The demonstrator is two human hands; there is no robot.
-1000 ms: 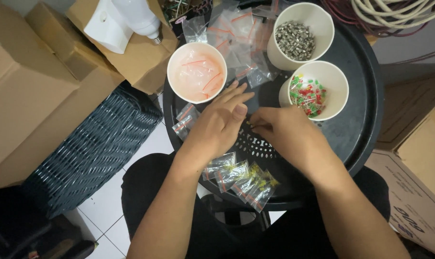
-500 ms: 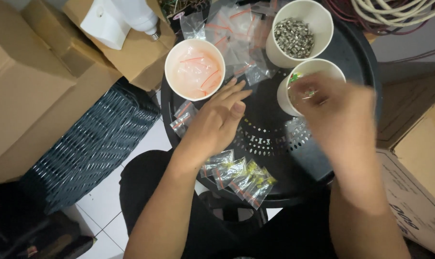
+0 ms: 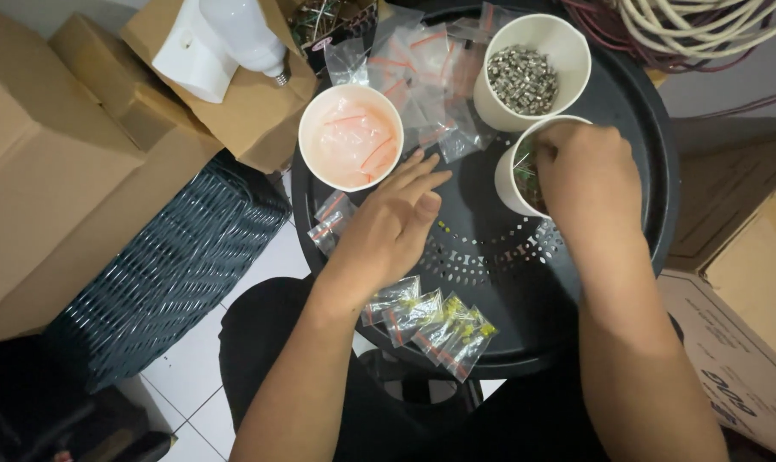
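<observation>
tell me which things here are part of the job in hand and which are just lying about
In use:
right hand reaching into paper cup
left hand flat on round black table
filled small bags
cup of empty bags
cup of metal parts

Lying about:
cardboard boxes
light bulb
cable coil

Right hand (image 3: 586, 175) covers most of the near cup (image 3: 509, 181); fingertips inside it hidden, contents blurred, grip not readable. Coiled cables (image 3: 713, 30) beyond that cup cut by top edge. White lamp (image 3: 225, 38) left of it cut at top. Small yellow bits (image 3: 443, 228) on worktop (image 3: 627, 111) beside the cup too small to identify.
</observation>
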